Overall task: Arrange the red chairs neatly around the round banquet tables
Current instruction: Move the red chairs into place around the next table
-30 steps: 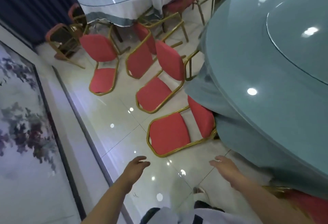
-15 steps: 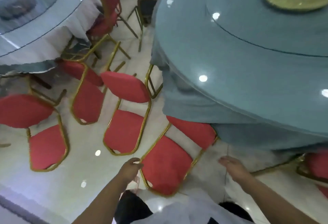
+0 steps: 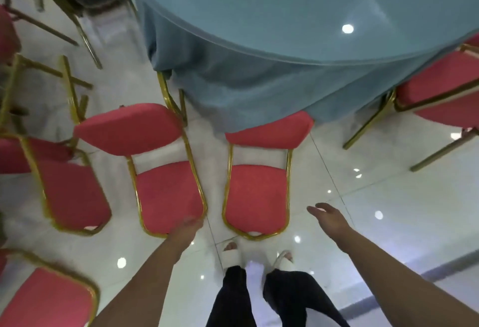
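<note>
Near the table [image 3: 298, 15], the left hand [image 3: 186, 230] touches the left chair [image 3: 166, 192], grip unclear, right hand [image 3: 328, 216] open and empty beside the middle chair [image 3: 256, 197]; a one-handed shove risks clashing their frames.

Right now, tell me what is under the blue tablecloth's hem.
Under the blue tablecloth, gold chair legs poke out at left, and the middle chair's red backrest tucks beneath the hem. The table's own base is covered.

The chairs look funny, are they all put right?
No. Two red chairs in front of the feet lie tipped on the floor beside the round table. The left hand touches one's frame; the right hand hovers open.
</note>
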